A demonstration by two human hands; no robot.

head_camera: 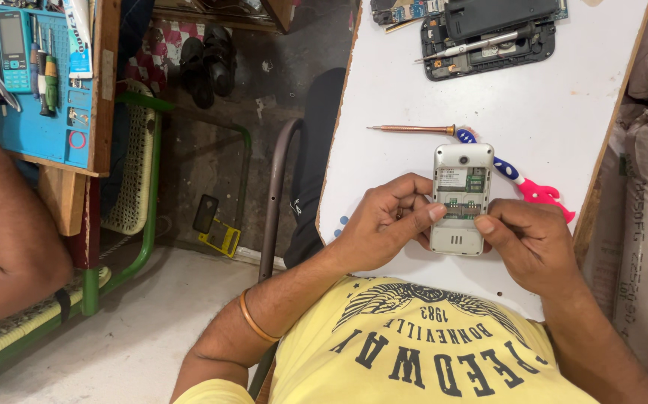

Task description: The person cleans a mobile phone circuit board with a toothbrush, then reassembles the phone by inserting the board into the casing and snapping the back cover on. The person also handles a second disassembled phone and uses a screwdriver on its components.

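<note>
**Both hands on the opened phone, near edge of the tabletop**

I'm looking down from the head camera at a small silver phone [459,198] lying back-up on the white tabletop [563,97], cover off, with the battery bay and card slots showing. Its long axis runs straight away from me, camera end far, speaker grille end near my chest.

My left hand [385,223] comes in from the left, wrist low and angled across the tabletop edge, thumb tip pressed onto the open bay near the phone's middle, the other fingers curled against its left side. My right hand [527,238] comes in from the right, thumb tip set on the right edge just opposite. So the fingers of both hands are closed in on the phone, pinching it between them. Neither hand is nearer; the phone sits squarely between the two.

Just beyond the phone lie a thin screwdriver [411,129], pointing left, and a toothbrush [517,178] with a pink handle, angled away right. Farther up sits another dismantled phone [488,41]. At far left, another person's arm [10,224] rests by a blue tool tray [40,112].
</note>
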